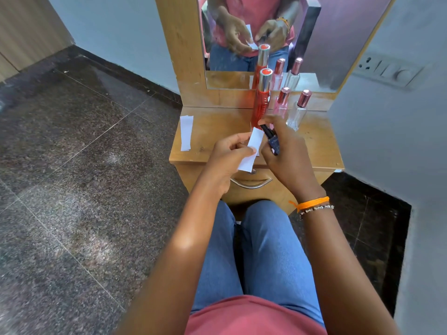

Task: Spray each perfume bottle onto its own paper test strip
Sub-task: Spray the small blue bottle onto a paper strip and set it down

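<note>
My left hand (pixel 228 153) pinches a white paper test strip (pixel 252 148) over the front of the small wooden dresser top (pixel 217 131). My right hand (pixel 285 151) grips a small dark blue perfume bottle (pixel 272 140), its black nozzle end pointing at the strip, with a finger on top. A tall red bottle (pixel 262 100) with a silver cap, a pink bottle (pixel 281 103) and a clear bottle (pixel 298 110), both with rose caps, stand upright at the back by the mirror. More white strips (pixel 186 132) lie at the top's left edge.
The mirror (pixel 266 39) behind the bottles reflects them and my hands. A drawer with a metal handle (pixel 251 183) is below the top. A grey wall with a switch panel (pixel 387 68) is close on the right; dark stone floor lies to the left.
</note>
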The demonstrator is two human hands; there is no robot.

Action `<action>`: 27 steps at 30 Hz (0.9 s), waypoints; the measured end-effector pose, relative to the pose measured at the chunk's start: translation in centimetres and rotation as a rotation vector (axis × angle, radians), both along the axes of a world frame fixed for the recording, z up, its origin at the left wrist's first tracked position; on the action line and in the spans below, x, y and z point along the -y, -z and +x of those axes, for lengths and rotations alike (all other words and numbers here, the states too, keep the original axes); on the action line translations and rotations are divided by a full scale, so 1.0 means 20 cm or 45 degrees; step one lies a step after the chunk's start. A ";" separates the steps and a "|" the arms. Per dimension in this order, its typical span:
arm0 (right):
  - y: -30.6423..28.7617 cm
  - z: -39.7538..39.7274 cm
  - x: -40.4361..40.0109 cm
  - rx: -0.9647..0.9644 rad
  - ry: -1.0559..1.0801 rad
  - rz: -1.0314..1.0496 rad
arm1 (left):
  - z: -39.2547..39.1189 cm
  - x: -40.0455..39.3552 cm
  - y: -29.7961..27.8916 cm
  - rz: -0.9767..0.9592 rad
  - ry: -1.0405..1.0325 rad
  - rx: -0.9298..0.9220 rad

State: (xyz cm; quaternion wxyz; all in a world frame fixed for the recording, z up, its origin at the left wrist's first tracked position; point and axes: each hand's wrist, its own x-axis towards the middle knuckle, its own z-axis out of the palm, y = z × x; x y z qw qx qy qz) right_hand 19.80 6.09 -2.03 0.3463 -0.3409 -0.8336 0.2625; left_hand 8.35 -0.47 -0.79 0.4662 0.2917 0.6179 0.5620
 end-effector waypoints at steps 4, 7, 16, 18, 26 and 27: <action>0.02 0.00 0.01 0.092 0.070 0.060 | 0.02 -0.01 0.01 -0.017 0.022 0.073; 0.02 0.00 0.00 0.115 0.076 0.053 | 0.02 -0.01 0.02 -0.027 0.033 0.097; 0.02 0.01 0.00 0.189 0.134 0.061 | 0.03 -0.01 0.05 -0.038 0.047 0.134; 0.02 0.01 0.01 0.185 0.136 0.059 | 0.03 -0.01 0.05 -0.035 0.045 0.143; 0.02 0.01 0.01 0.178 0.149 0.058 | 0.03 -0.01 0.06 -0.025 0.050 0.156; 0.02 0.01 0.01 0.170 0.162 0.056 | 0.03 -0.01 0.06 -0.029 0.052 0.154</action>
